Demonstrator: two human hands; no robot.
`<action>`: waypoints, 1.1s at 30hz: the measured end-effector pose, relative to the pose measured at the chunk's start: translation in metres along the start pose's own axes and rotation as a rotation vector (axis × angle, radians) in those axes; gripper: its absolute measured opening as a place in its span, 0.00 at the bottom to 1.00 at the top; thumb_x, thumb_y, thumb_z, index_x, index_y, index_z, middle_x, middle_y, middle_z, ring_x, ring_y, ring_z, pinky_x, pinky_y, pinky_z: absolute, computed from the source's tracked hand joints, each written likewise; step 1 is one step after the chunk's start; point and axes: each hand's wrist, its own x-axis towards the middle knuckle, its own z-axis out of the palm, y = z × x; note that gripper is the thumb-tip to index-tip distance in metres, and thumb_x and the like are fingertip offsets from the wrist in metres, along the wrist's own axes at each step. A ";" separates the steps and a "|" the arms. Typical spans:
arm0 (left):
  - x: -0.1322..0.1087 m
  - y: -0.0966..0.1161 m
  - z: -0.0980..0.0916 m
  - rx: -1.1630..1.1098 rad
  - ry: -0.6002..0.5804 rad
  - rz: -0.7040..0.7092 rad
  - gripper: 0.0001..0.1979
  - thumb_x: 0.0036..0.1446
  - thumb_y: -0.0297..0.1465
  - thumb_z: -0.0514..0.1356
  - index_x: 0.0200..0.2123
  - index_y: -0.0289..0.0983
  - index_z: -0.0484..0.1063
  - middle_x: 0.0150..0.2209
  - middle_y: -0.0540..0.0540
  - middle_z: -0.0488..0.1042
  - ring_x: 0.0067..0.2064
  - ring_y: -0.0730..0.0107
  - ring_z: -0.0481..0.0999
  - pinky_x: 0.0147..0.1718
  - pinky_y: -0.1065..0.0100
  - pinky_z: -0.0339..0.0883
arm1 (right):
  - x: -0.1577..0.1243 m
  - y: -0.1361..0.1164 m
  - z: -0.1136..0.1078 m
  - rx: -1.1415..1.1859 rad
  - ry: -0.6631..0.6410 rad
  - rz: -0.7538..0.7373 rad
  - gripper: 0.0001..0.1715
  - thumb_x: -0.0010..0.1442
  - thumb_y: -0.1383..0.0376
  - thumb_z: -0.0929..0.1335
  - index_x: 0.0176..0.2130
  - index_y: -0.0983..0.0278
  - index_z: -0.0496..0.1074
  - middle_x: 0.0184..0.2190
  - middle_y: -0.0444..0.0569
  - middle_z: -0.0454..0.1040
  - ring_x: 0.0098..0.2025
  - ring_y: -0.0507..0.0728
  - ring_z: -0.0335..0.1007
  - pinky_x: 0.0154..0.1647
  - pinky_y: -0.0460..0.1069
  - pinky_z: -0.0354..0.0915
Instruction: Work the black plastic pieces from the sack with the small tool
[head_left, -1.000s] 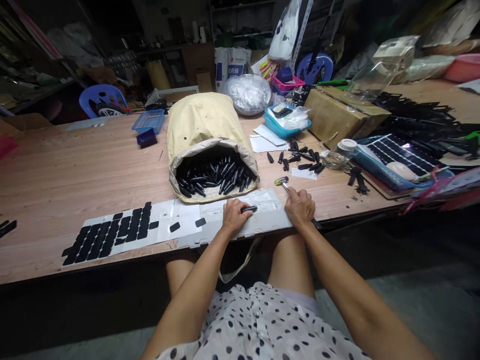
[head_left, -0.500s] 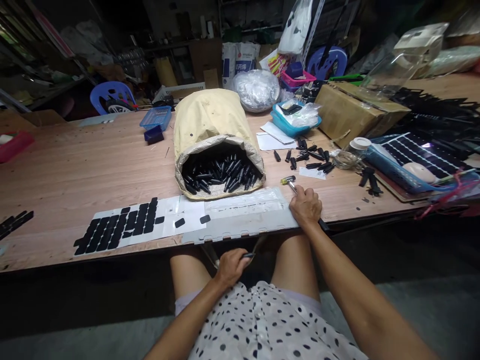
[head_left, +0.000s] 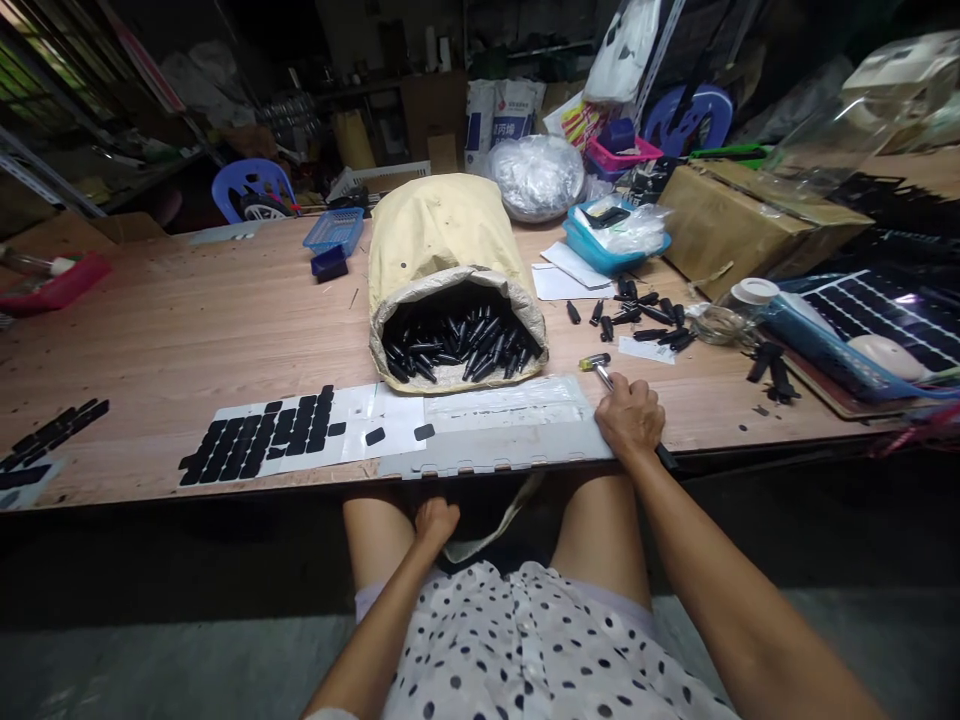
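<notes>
My right hand (head_left: pixel 631 415) is wrapped round a small hammer (head_left: pixel 602 376) at the table's front edge. Its yellowish head points away from me, and the black handle end sticks out below my palm. Low over my lap, just under the table edge, my left hand (head_left: pixel 437 521) is closed; whatever lies in its fingers is hidden. A pale strap (head_left: pixel 499 528) hangs beside it between my knees. In front of me a cream sack (head_left: pixel 448 225) lies with its mouth towards me, filled with black tapered plastic pieces (head_left: pixel 480 345). A grey board (head_left: pixel 517 430) lies between sack and edge.
Black rounded pads (head_left: pixel 247 440) sit in rows on a white sheet to the left. Loose black pieces (head_left: pixel 637 310) are scattered right of the sack. Further right stand a cardboard box (head_left: pixel 739 225) and a blue basket (head_left: pixel 832 340). Behind are blue trays (head_left: pixel 334 232).
My left hand has moved left and up towards the table edge; the dark piece seen in it before is out of sight. My right hand still holds the hammer. The view has shifted slightly.
</notes>
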 end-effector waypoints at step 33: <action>0.152 0.166 -0.151 -1.152 0.754 -0.365 0.02 0.46 0.26 0.64 0.25 0.35 0.72 0.19 0.51 0.70 0.21 0.69 0.73 0.18 0.71 0.64 | -0.002 -0.009 -0.009 -0.054 -0.097 0.027 0.22 0.66 0.66 0.61 0.57 0.63 0.71 0.42 0.58 0.69 0.45 0.64 0.65 0.36 0.52 0.55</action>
